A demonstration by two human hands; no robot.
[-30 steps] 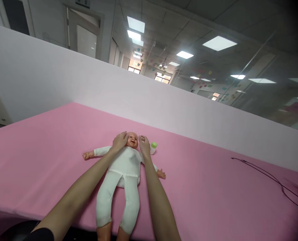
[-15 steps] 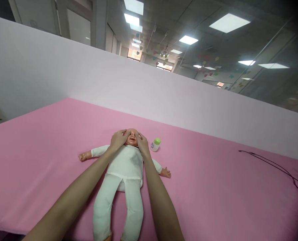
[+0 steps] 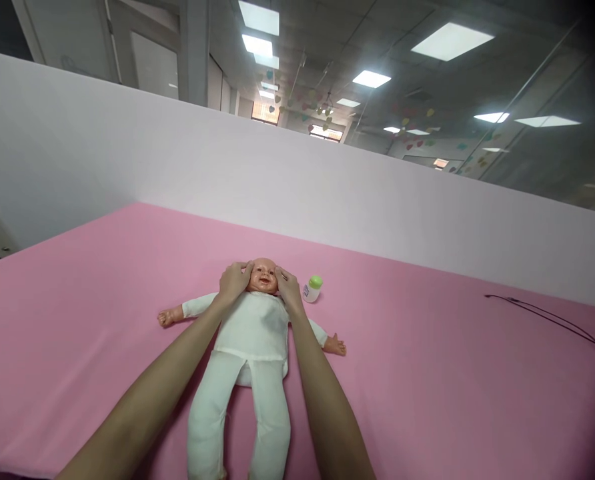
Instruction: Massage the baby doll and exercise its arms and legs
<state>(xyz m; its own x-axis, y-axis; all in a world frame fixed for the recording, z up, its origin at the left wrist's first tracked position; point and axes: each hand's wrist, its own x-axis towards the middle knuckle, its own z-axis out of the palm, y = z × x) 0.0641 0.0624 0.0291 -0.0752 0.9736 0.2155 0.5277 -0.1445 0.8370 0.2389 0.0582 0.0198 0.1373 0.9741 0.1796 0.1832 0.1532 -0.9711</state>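
lying face up on a pink-covered table (image 3: 77, 387), a baby doll (image 3: 263, 277) is held by the head, which is cupped between two bare hands. the left hand (image 3: 235, 281) is pressed to the doll's right temple and the right hand (image 3: 288, 288) to its left temple; the fingers of each are kept together and gently curved, with nothing pinched. below the grip, the doll's body is dressed in a white bodysuit (image 3: 252, 327), its arms spread outward and its legs pointed toward the wearer. just beyond the right hand, a small bottle with a green cap (image 3: 312, 289) is stood upright, apart from the doll. well to the right of the grip, a thin black cable (image 3: 552, 317) is laid on the pink cover. beyond the doll's head, a white partition (image 3: 177, 167) is raised along the table's far edge, with ceiling lights (image 3: 450, 40) and hanging paper hearts (image 3: 307, 100) seen above it.
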